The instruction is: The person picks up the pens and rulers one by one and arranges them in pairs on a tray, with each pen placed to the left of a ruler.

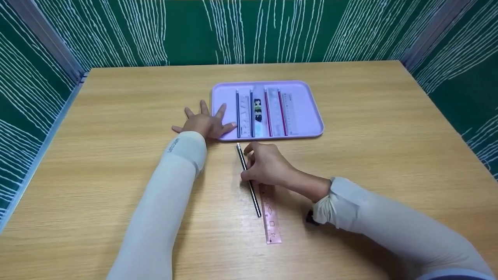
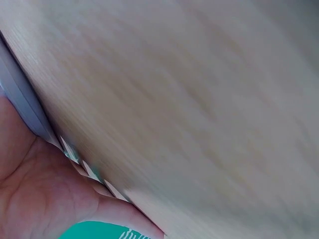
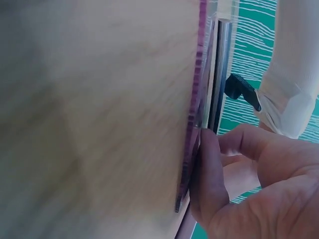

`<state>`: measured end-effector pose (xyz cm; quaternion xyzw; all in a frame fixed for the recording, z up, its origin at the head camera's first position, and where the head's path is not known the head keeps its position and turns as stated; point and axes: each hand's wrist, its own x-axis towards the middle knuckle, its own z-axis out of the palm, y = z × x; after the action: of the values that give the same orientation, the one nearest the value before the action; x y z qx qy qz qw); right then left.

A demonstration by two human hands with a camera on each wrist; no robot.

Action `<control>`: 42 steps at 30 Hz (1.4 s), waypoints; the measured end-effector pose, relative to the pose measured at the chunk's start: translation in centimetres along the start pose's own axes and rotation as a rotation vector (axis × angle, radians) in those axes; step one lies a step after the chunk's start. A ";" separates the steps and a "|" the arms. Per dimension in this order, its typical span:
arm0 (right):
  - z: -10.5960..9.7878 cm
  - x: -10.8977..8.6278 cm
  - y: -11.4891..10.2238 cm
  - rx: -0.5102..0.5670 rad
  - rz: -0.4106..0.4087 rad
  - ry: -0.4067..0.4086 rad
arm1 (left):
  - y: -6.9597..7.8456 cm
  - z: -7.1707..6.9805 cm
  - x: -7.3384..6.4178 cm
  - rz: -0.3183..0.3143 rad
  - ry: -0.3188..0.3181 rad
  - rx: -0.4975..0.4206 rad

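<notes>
My right hand pinches a dark striped pencil with a pale end, in front of the tray. Beneath that hand and just right of the pencil lies a pink translucent ruler, its far part hidden. The right wrist view shows the ruler's edge on the table and the pencil beside it. With fingers spread, my left hand rests at the left edge of a lilac tray, thumb over the rim. Its palm shows in the left wrist view.
On the tray, dark pencils and red pencils lie side by side between clear rulers. One strip bears black cartoon figures. The wooden table meets green, white-streaked walls at its back and sides.
</notes>
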<state>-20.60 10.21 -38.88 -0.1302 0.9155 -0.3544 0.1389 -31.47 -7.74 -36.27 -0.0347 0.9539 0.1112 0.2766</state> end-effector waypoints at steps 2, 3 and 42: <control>-0.1 0.0 0.1 0.070 0.026 -0.024 | 0.0 0.0 0.0 0.002 0.001 -0.001; -0.1 0.0 0.1 0.109 0.040 -0.039 | 0.0 0.0 -0.1 0.003 0.001 0.000; -3.9 0.5 2.9 0.730 0.120 -0.235 | -0.3 0.1 -0.1 0.023 0.025 -0.006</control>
<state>-22.81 14.54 -38.20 -0.0579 0.7132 -0.6306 0.3005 -31.28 -7.98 -36.29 -0.0262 0.9573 0.1165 0.2631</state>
